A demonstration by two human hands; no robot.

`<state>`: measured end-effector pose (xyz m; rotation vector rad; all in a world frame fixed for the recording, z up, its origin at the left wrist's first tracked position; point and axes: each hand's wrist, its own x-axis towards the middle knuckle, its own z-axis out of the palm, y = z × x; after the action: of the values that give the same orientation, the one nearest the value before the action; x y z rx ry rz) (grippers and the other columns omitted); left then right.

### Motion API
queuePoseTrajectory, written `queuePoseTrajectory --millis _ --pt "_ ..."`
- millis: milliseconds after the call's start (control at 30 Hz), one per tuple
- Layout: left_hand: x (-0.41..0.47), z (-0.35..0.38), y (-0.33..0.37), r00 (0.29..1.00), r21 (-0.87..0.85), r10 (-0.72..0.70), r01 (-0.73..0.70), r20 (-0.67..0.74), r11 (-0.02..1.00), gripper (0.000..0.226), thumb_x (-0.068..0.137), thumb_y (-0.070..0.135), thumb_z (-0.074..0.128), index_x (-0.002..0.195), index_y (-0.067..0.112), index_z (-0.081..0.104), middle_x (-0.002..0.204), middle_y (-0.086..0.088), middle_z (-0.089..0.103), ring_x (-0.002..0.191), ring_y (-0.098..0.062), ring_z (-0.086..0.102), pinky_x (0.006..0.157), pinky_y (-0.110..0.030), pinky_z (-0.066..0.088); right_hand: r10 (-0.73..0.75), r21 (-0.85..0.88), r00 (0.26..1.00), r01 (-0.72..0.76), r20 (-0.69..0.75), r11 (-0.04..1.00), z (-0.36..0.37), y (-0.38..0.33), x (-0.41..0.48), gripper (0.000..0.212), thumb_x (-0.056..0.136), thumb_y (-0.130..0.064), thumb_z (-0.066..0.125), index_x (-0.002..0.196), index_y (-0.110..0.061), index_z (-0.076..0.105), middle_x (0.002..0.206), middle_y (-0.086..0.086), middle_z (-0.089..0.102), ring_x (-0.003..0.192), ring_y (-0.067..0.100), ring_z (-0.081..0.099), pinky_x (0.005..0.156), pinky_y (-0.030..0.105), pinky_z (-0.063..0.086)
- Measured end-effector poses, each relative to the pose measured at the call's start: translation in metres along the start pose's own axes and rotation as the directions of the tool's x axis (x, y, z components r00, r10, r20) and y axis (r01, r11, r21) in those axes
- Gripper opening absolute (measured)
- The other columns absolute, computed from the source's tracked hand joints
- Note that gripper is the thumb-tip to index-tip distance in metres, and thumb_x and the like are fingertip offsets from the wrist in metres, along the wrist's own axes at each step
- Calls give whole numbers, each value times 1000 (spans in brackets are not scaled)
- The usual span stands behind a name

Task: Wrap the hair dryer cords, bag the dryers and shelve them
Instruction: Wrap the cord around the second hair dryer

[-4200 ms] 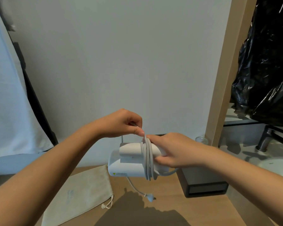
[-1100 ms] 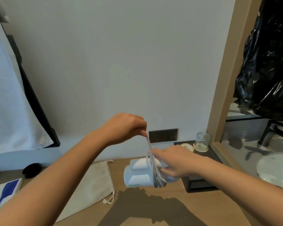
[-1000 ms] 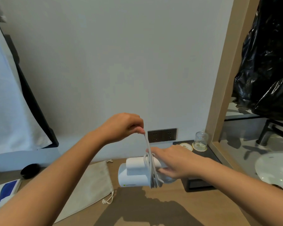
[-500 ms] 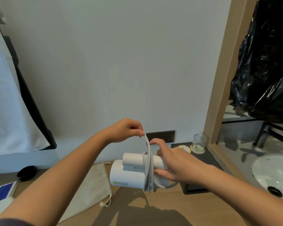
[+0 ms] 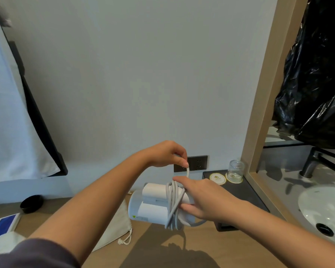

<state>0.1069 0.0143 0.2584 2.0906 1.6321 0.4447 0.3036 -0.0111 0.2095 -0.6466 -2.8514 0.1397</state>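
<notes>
The white hair dryer (image 5: 151,207) is held in the air just above the wooden desk (image 5: 182,248), in front of the wall. Its handle is folded against the barrel. Its long axis runs left to right, close to level, and the broad round end points left.

The pale grey cord (image 5: 173,202) is wound in several turns across the body near the right end, at right angles to that axis. One slack loop sags below the dryer on the right.

The right hand (image 5: 203,198) has its grip on the dryer's right end, with the forefinger laid over the top of the coils and the thumb underneath. The left hand (image 5: 166,153) is above the dryer, its grip a pinch of thumb and forefinger on a short stretch of cord that rises almost upright from the coils.

A beige drawstring bag (image 5: 116,225) lies flat on the desk, below and left of the dryer. On the wall behind the hands is a dark wall socket (image 5: 198,163). To the right, a black tray (image 5: 246,192) carries an upturned glass (image 5: 234,171) and a round coaster (image 5: 217,178). Farther right are a white sink basin (image 5: 325,207) and a black plastic bag (image 5: 317,93).
</notes>
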Motion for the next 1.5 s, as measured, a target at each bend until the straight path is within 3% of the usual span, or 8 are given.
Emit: queuePoseTrajectory --millis 267,433,600,733,900,1033,1233,1500 --pt "-8 -4 -29 996 -16 -60 59 -67 998 15 84 30 71 70 28 65 84 -16 67 74 -15 51 79 -46 49 67 -36 998 -68 -14 997 -3 6 -3 82 94 -46 54 155 -26 4 113 1 65 90 20 63 73 34 53" --pt "-9 2 -31 996 -11 -84 84 -22 996 12 85 29 71 80 18 70 82 -2 68 76 -11 55 82 -38 49 15 -71 1000 -17 -27 997 -4 5 0 71 95 -47 52 153 -26 16 123 1 62 99 22 62 75 31 48" --pt "-11 3 -31 991 72 -127 130 -35 989 18 89 39 64 91 22 72 91 6 70 89 -9 60 84 -27 47 31 -92 999 -34 -41 995 0 8 5 62 95 -47 51 148 -24 28 123 1 63 99 23 62 75 32 49" --pt "-19 0 -21 978 60 -78 91 -193 994 21 91 37 61 104 23 68 106 8 68 100 -6 60 90 -24 47 99 -42 993 -102 -67 994 7 14 13 52 94 -46 53 137 -22 41 119 2 65 100 25 62 81 38 52" --pt "-51 7 -9 902 -37 -6 -11 -431 999 11 92 29 60 96 23 69 91 15 68 87 3 60 77 -10 44 285 110 956 -277 -72 955 18 35 40 36 89 -47 56 111 -18 55 100 3 67 89 26 63 67 36 47" --pt "-79 24 -20 840 -143 -122 54 -529 988 13 92 25 59 83 23 67 75 12 67 73 -2 59 66 -16 44 461 333 887 -427 -25 841 22 44 57 26 89 -40 58 90 -14 59 83 -1 62 75 17 59 62 33 48" --pt "-102 54 -35 866 -170 -212 149 -453 974 15 92 23 58 80 21 67 72 10 68 69 -1 59 62 -15 44 611 519 782 -577 128 630 32 49 67 25 88 -32 60 83 -9 65 75 6 65 64 17 57 54 27 43" --pt "-104 86 -59 893 -174 -307 263 -329 949 17 90 23 60 77 19 69 72 7 70 71 -6 61 74 -29 50 633 747 661 -638 404 190 28 46 55 22 87 -24 65 77 -6 63 57 4 55 43 13 44 40 18 35"
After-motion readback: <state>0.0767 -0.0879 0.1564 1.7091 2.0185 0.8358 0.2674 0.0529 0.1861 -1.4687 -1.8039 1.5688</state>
